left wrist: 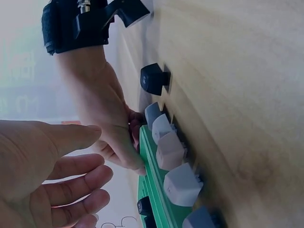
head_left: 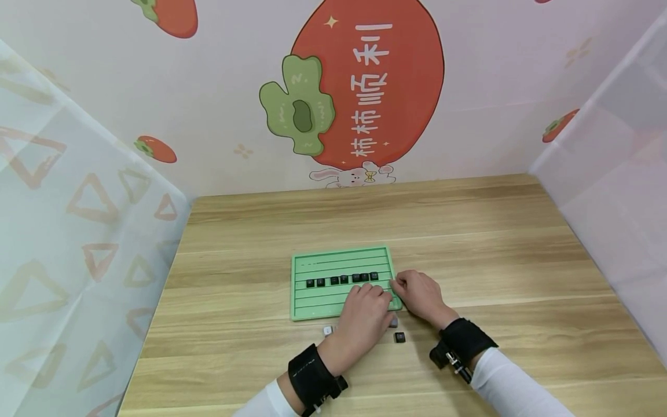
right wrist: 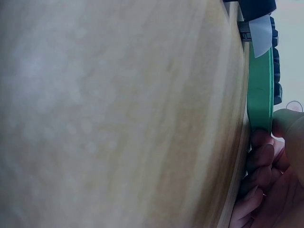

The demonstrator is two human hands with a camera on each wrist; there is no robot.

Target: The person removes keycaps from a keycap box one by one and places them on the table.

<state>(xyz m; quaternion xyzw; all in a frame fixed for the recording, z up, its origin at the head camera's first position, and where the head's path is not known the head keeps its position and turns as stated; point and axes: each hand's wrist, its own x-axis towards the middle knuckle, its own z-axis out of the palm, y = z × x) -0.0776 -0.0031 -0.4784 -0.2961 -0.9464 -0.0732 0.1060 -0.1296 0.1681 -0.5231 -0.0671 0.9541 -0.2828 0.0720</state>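
Clearly, right hand (head_left: 423, 295) on green tray (head_left: 333, 263)

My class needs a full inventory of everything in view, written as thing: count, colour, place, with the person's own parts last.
Flat rectangular ridged tray: one, green, on the table
Small square row keycaps: seven, black, in a row on the tray
Small blocky loose keycaps: six visible, one black, two grey, three pale, on the table by the tray's near edge
Wood-grain table: one, light brown, under the tray
Fruit-printed backdrop: one, whitish with red and green, behind the table
Side sheets: two, pale, left and right
Strapped wristbands: two, black, one per wrist
Sleeves: two, white, on the forearms
Left hand: one, bare, over the tray's near part
Right hand: one, bare, gripping the tray's right edge
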